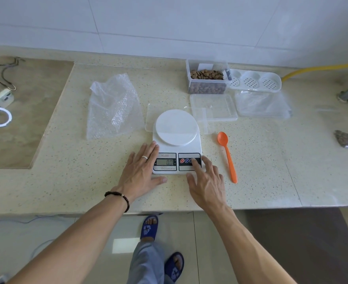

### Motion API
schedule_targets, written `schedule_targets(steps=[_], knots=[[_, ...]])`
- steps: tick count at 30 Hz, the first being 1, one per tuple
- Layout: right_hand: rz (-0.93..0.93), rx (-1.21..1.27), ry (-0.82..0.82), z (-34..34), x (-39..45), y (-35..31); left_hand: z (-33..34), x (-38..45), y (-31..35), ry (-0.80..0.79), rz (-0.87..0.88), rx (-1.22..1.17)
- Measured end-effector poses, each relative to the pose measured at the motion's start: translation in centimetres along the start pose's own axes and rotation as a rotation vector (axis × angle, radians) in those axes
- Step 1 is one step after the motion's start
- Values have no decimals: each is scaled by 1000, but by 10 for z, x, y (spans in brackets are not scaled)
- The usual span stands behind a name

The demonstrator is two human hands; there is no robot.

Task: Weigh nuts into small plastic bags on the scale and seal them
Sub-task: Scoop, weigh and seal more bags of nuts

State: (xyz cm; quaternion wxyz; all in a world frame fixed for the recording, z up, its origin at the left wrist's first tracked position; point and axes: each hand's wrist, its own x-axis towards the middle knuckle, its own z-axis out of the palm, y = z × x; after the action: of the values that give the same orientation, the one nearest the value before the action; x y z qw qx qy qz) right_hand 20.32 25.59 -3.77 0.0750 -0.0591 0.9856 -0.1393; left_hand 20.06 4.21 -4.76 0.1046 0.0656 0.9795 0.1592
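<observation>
Nearest, the left hand [142, 169] lies flat with fingers straight and spread, its fingertips touching the left edge of the scale [177, 144] as if to steady it. The right hand [207, 179] is also spread and holds nothing; its forefinger rests on the button panel at the front right of the scale. The display seems to read zero, and the round plate is bare.

The scale looks light and hard, so it probably slides easily on the smooth counter [261, 171]; bracing its side while pressing seems sensible.

Just right of it lies an orange spoon [227, 154], stiff and light, best taken by the long handle.

Farther back on the right, the pile of small plastic bags [262, 105] looks thin, limp and slippery; a bag is likely best pinched at its open edge.

Beside it lies a clear lid [214, 107]. Behind that stands the open box of nuts [207, 78], which are loose and will roll, so scooping suits them better than fingers.
</observation>
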Motion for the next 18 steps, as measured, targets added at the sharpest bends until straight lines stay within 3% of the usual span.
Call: schedule_targets(steps=[8, 18], knots=[[237, 204, 137, -36, 19, 38, -31, 27, 27, 96, 133, 15], [624, 397, 109, -40, 48, 64, -43, 114, 64, 68, 358, -6]])
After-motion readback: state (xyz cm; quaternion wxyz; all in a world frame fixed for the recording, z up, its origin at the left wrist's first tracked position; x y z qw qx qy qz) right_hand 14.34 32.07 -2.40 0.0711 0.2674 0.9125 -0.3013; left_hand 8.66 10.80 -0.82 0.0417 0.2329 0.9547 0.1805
